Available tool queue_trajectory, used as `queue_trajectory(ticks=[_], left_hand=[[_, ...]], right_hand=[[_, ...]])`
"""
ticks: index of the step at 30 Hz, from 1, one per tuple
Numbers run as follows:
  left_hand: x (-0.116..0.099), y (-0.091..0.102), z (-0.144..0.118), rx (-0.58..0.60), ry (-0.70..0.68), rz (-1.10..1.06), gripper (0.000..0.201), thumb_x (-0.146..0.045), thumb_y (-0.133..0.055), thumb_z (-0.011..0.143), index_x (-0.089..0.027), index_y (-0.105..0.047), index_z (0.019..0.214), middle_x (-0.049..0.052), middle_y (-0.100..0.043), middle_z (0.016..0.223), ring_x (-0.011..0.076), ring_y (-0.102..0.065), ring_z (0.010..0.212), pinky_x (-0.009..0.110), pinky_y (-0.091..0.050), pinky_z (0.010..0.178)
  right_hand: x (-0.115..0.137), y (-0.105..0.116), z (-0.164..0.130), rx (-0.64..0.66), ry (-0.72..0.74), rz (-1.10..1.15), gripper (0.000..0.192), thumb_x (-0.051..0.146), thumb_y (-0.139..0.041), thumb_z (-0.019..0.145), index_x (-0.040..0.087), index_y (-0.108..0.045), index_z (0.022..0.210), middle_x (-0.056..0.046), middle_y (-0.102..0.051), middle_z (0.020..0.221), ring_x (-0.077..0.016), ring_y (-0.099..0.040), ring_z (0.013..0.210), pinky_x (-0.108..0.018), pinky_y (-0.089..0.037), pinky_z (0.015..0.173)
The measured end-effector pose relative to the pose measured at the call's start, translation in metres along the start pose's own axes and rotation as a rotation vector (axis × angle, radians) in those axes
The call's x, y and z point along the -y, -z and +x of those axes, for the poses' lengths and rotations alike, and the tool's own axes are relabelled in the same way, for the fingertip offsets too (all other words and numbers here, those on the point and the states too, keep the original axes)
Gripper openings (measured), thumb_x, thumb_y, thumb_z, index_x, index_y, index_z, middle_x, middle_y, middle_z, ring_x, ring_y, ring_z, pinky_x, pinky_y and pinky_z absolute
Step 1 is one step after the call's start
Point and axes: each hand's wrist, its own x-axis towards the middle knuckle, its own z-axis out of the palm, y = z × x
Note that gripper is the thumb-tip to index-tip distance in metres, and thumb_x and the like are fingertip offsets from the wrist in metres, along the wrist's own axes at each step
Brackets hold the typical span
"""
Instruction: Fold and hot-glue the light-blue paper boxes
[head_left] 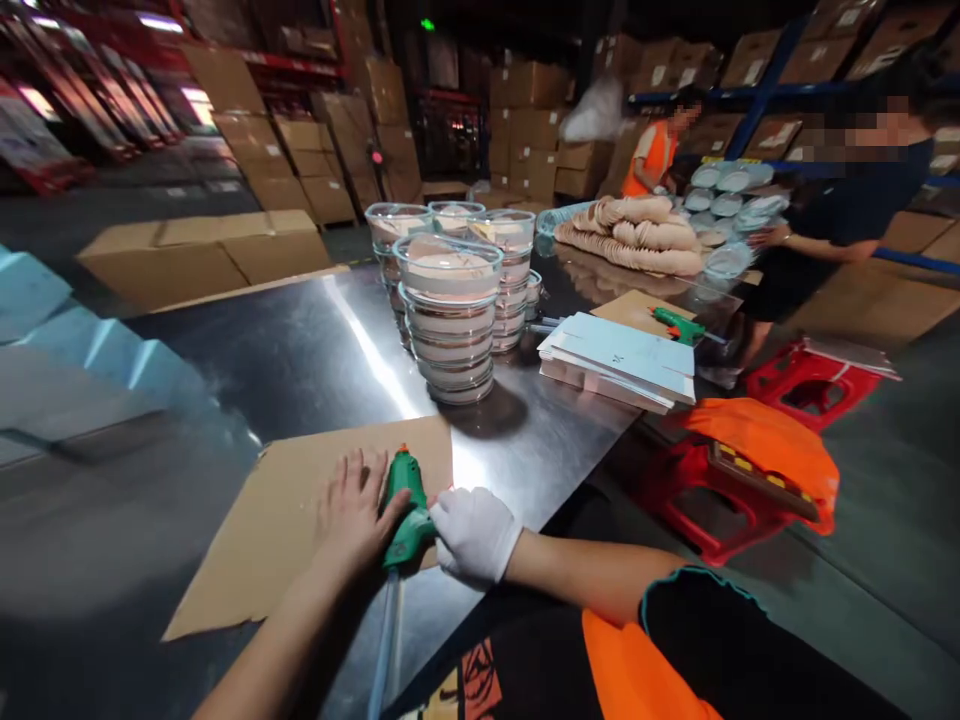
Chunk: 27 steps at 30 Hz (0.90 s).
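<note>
Glue gun [406, 505], green-bodied, lay on a cardboard sheet [285, 520] at the near edge of the steel table [300, 350], its nozzle pointing away from the wearer and a pale rod, probably a glue stick, projecting from its rear over the table edge. The cardboard probably served as a barrier between nozzle and metal surface.

Left hand [352, 515], bare, rested on the cardboard beside the gun, fingers spread forward and thumb laid against the gun's body; this looked like a steadying contact, not a full grip. Right hand [474, 532], in a white glove, was curled shut at the gun's handle, touching it from the right. Whether the gloved fingers wrapped the handle or only pressed against it could not be determined. The glove on that hand alone suggested it was the one kept nearest the hot end.

Stacks of clear lidded containers [450, 320] stood near the middle of the table, well apart from the gun. A pile of flat white sheets [619, 360] lay to their right, with a second green glue gun [677, 325] on another cardboard piece just behind it. Rows of brown stacked lids [637, 235] occupied the far end, where another person's hand [769, 238] reached among pale round lids. Red stools [810, 385] stood on the floor to the right.
</note>
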Motion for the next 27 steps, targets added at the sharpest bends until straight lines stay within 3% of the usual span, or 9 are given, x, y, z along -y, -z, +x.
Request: queue_trajectory(ticks=[3,5,7,10,12,18,21,24,27], left_hand=[[0.005,0.014,0.001,-0.14,0.118,-0.325,0.053,-0.045,-0.059,0.092,-0.012,-0.07,0.133,0.027,-0.061,0.152,0.0434,-0.055,0.146,0.06,-0.041,0.124],[0.008,0.029,0.001,-0.215,0.287,-0.615,0.029,-0.039,-0.072,0.081,-0.021,-0.074,0.103,0.016,-0.074,0.119,0.0357,-0.068,0.122,0.051,-0.054,0.111],[0.013,0.042,0.001,-0.25,0.491,-0.855,0.018,-0.033,-0.079,0.073,-0.022,-0.066,0.079,0.008,-0.07,0.088,0.0267,-0.07,0.092,0.039,-0.061,0.085],[0.019,0.055,-0.001,-0.244,0.637,-0.993,0.029,-0.038,-0.081,0.076,-0.02,-0.059,0.077,0.001,-0.062,0.073,0.014,-0.058,0.06,0.024,-0.05,0.056],[0.019,0.059,-0.004,-0.218,0.693,-1.098,0.037,-0.045,-0.081,0.081,-0.02,-0.054,0.077,-0.002,-0.059,0.067,0.0103,-0.051,0.051,0.02,-0.042,0.048],[0.009,0.065,-0.02,-0.148,0.777,-1.335,0.063,-0.07,-0.074,0.089,-0.023,-0.038,0.07,-0.005,-0.046,0.057,0.0107,-0.053,0.051,0.016,-0.034,0.044],[0.012,0.079,-0.038,-0.195,0.741,-1.349,0.062,-0.065,-0.083,0.082,-0.022,-0.043,0.066,-0.003,-0.051,0.058,0.0108,-0.056,0.053,0.018,-0.035,0.045],[0.03,0.108,-0.063,-0.385,0.575,-1.181,0.039,-0.039,-0.092,0.068,-0.019,-0.059,0.075,-0.001,-0.064,0.066,0.0121,-0.061,0.059,0.019,-0.041,0.05],[0.064,0.153,-0.091,-0.678,0.548,-0.948,0.026,-0.028,-0.082,0.067,-0.02,-0.058,0.073,-0.005,-0.058,0.058,0.0106,-0.055,0.053,0.02,-0.041,0.049]], right_hand=[[-0.001,0.004,0.001,0.035,-0.01,0.029,0.026,0.03,-0.058,0.099,0.012,-0.067,0.116,-0.014,-0.072,0.106,-0.0268,-0.065,0.087,-0.038,-0.047,0.068],[-0.002,0.007,0.002,0.055,-0.031,0.049,0.027,0.026,-0.056,0.099,0.011,-0.068,0.118,-0.015,-0.072,0.109,-0.0273,-0.065,0.09,-0.038,-0.048,0.072],[-0.004,0.009,0.004,0.07,-0.03,0.078,0.03,0.022,-0.053,0.1,0.009,-0.067,0.123,-0.018,-0.072,0.113,-0.0285,-0.065,0.093,-0.039,-0.049,0.075],[-0.008,0.01,0.008,0.071,-0.01,0.095,0.034,0.022,-0.053,0.1,0.008,-0.067,0.127,-0.02,-0.072,0.117,-0.0291,-0.065,0.097,-0.038,-0.049,0.079],[-0.011,0.01,0.01,0.063,0.0,0.069,0.035,0.023,-0.053,0.1,0.008,-0.068,0.127,-0.02,-0.073,0.117,-0.0291,-0.066,0.097,-0.037,-0.048,0.077],[-0.013,0.009,0.012,0.029,0.016,-0.003,0.036,0.023,-0.053,0.098,0.008,-0.069,0.126,-0.018,-0.074,0.11,-0.0282,-0.065,0.09,-0.036,-0.043,0.069],[-0.015,0.01,0.013,-0.011,0.054,-0.007,0.029,0.024,-0.054,0.098,0.011,-0.07,0.117,-0.016,-0.074,0.107,-0.0261,-0.064,0.088,-0.035,-0.04,0.068],[-0.022,0.011,0.015,-0.048,0.074,0.022,0.021,0.03,-0.055,0.1,0.015,-0.069,0.104,-0.014,-0.072,0.101,-0.0242,-0.061,0.08,-0.033,-0.037,0.064],[-0.036,0.008,0.027,-0.038,0.045,0.083,0.026,0.044,-0.061,0.098,0.019,-0.068,0.097,-0.014,-0.068,0.102,-0.0213,-0.055,0.066,-0.033,-0.033,0.057]])
